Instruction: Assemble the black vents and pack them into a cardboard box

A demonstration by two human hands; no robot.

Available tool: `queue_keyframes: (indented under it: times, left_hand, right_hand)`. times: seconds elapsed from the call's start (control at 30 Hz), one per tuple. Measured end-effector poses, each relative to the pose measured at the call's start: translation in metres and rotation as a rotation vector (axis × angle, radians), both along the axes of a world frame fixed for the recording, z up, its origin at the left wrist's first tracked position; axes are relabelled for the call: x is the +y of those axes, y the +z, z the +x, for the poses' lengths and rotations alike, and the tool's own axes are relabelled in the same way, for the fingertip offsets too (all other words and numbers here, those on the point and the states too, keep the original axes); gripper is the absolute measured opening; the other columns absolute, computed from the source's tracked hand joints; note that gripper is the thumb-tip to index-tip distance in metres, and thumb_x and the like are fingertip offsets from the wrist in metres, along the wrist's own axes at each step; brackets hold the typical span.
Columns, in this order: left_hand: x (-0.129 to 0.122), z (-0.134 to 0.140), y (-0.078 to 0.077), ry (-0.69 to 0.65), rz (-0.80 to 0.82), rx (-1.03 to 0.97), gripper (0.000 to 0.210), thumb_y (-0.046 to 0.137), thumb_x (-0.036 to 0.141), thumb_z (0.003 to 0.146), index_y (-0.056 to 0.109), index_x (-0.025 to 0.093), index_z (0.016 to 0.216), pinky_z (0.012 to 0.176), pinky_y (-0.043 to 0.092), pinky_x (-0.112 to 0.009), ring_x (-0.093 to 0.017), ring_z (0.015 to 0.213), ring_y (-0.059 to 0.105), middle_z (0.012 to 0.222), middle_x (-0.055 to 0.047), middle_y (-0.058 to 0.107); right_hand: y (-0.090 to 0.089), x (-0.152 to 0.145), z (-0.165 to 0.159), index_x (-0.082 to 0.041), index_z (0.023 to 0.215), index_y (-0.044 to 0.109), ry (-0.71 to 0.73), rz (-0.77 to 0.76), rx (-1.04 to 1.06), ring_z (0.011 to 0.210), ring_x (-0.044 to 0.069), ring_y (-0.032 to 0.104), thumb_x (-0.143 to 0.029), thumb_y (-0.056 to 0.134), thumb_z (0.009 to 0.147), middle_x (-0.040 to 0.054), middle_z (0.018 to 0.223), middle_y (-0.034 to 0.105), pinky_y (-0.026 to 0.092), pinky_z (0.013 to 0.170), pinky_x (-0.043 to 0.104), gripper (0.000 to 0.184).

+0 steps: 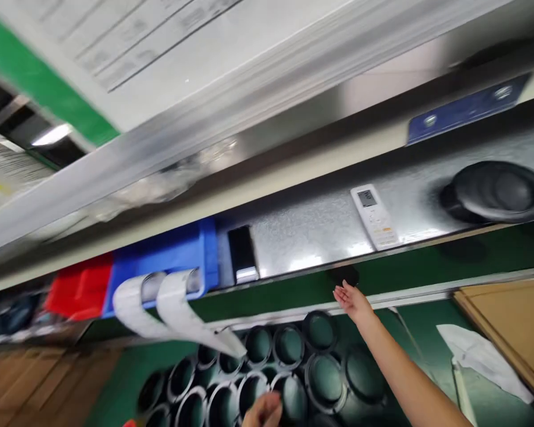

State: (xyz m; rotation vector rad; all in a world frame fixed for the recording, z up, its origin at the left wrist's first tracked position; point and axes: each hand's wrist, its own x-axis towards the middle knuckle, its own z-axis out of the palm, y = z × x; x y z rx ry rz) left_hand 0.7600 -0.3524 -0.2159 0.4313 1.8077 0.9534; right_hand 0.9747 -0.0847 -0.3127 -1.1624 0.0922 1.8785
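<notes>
My right hand [351, 298] reaches out just below the front edge of the metal shelf, its fingers stretched and nothing visible in them. At the bottom edge, my left hand [262, 409] is partly cut off and slightly blurred. Its fingers are curled together, and what they hold, if anything, is hidden. Black rings [324, 382] stand in rows on the green bench around and behind my left hand, several with a pale rim. Whether that hand touches one I cannot tell.
On the metal shelf [293, 228] lie a white remote control [374, 217], a dark phone-like slab [242, 252] and a round black object [501, 191]. Paper strips [182, 308] hang from a blue bin [169, 249] beside a red bin [80, 287]. Cardboard [511, 320] lies right; a crumpled white sheet [480, 356] is nearby.
</notes>
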Motion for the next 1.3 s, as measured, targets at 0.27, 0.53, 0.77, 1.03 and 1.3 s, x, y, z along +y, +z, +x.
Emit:
queue_keyframes:
  times: [0.27, 0.53, 0.77, 1.03, 1.3]
  left_hand:
    - [-0.001, -0.019, 0.044, 0.131, 0.533, -0.759, 0.073, 0.075, 0.057, 0.071, 0.054, 0.030, 0.135, 0.109, 0.036, -0.058, -0.037, 0.132, 0.046, 0.142, -0.012, 0.054]
    - [-0.058, -0.055, 0.060, 0.197, 0.599, -1.056, 0.055, 0.052, 0.059, 0.087, 0.063, 0.019, 0.123, 0.112, 0.033, -0.051, -0.030, 0.125, 0.053, 0.127, -0.011, 0.065]
    - [-0.088, -0.060, 0.079, 0.171, 0.570, -1.192, 0.059, 0.051, 0.061, 0.088, 0.058, 0.021, 0.130, 0.112, 0.033, -0.049, -0.029, 0.128, 0.050, 0.132, -0.011, 0.063]
    - [-0.101, -0.061, 0.082, 0.123, 0.503, -1.197, 0.056, 0.053, 0.057, 0.088, 0.056, 0.023, 0.133, 0.107, 0.034, -0.061, -0.034, 0.123, 0.053, 0.124, -0.011, 0.065]
    - [-0.099, -0.051, 0.098, -0.009, 0.463, -1.200, 0.070, 0.048, 0.068, 0.086, 0.045, 0.027, 0.143, 0.101, 0.035, -0.067, -0.036, 0.117, 0.054, 0.127, -0.015, 0.061]
  right_hand:
    - [0.106, -0.244, -0.101, -0.013, 0.087, 0.064, 0.597, 0.076, 0.495, 0.062, 0.009, 0.065, -0.031, 0.083, 0.076, 0.0045, 0.079, 0.072, 0.058, 0.062, 0.020, 0.028]
    - [0.178, -0.278, -0.096, -0.018, 0.105, 0.071, 1.022, 1.070, -0.307, 0.073, 0.017, 0.064, -0.062, 0.047, 0.094, 0.0093, 0.088, 0.068, 0.055, 0.061, 0.029, 0.051]
    - [0.170, -0.276, -0.106, -0.039, 0.125, 0.066, 0.726, 1.556, -1.097, 0.130, 0.030, 0.036, -0.045, 0.044, 0.099, 0.0070, 0.137, 0.048, 0.039, 0.108, 0.056, 0.035]
    - [0.175, -0.300, -0.116, -0.029, 0.112, 0.072, 0.807, 1.388, -0.912, 0.137, 0.034, 0.025, -0.052, 0.033, 0.100, 0.0107, 0.141, 0.045, 0.053, 0.093, 0.057, 0.047]
    - [0.186, -0.305, -0.099, -0.024, 0.107, 0.073, 0.540, 1.158, -0.677, 0.131, 0.027, 0.042, -0.058, 0.032, 0.099, 0.0105, 0.134, 0.052, 0.032, 0.115, 0.053, 0.054]
